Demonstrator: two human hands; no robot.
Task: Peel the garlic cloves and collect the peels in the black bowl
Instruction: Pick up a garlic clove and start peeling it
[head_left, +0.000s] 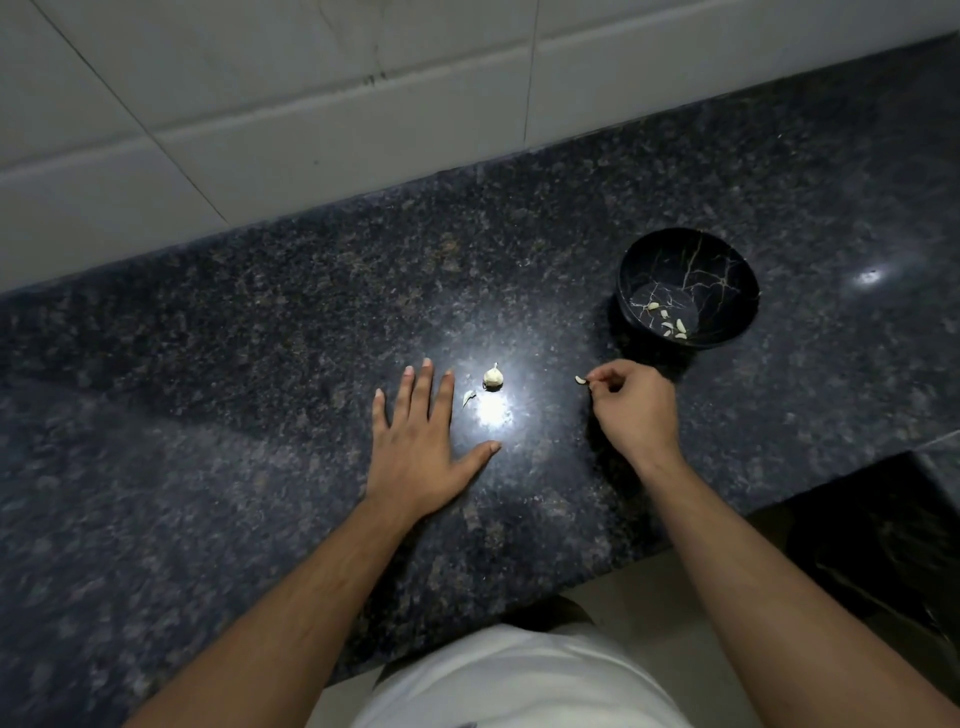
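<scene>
Spanning the view is the granite counter; the black bowl is sitting at two o'clock, the left hand is lying flat beside the garlic, and the right hand is pinching a peel, which risks slipping free mid-carry.

In front of me runs a dark speckled granite countertop, polished enough to throw back a bright white glare of light near its middle and a smaller glint far to my right. Behind it rises a wall of large pale tiles with thin grout lines. Below, my white shirt fills the lower edge.
</scene>
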